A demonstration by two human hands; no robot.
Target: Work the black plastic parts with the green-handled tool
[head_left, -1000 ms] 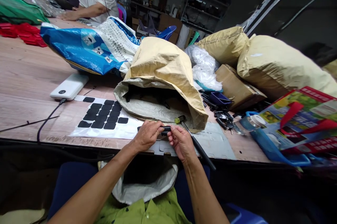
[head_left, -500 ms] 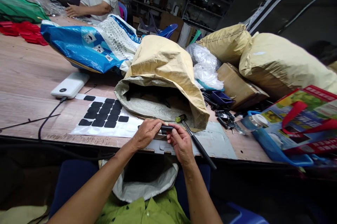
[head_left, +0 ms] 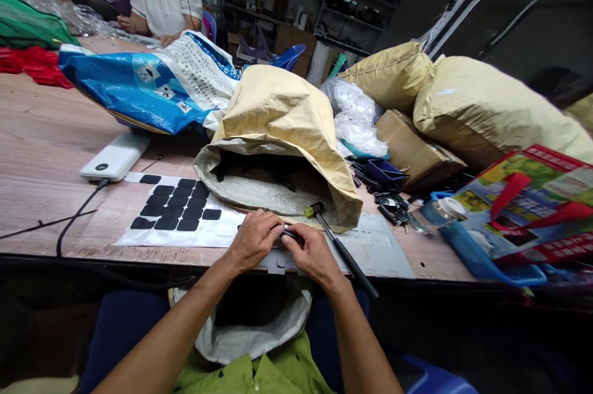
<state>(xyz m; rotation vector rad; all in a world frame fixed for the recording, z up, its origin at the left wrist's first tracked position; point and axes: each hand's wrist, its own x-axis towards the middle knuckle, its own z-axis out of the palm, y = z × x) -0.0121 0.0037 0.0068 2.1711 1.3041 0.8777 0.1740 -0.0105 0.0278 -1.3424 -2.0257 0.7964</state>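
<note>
Near the table's front edge, my left hand [head_left: 257, 239] and my right hand [head_left: 311, 250] meet around a small black cylindrical part [head_left: 291, 234]. Fingers of both hands are closed on it, and much of it is covered. Just behind them lies an open tan sack [head_left: 282, 100], its mouth facing me, with dark pieces inside. A hammer [head_left: 347, 257] with a yellow-green tip rests beside my right hand, its head at the sack's lip. Left of my hands is a white sheet [head_left: 222, 236] bearing rows of black rounded stickers [head_left: 173, 209].
A white power bank [head_left: 115, 156] with a cable and a blue-white sack [head_left: 152, 88] lie left. Black parts, a carton [head_left: 410, 150], a jar and a colourful bag [head_left: 532, 209] stand right. An open sack [head_left: 250, 338] is at my lap. A person sits across.
My right hand has turned over the black part, hiding more of it, and its fingers have closed in towards my left hand. The view has shifted slightly; the person's hands opposite have moved.
</note>
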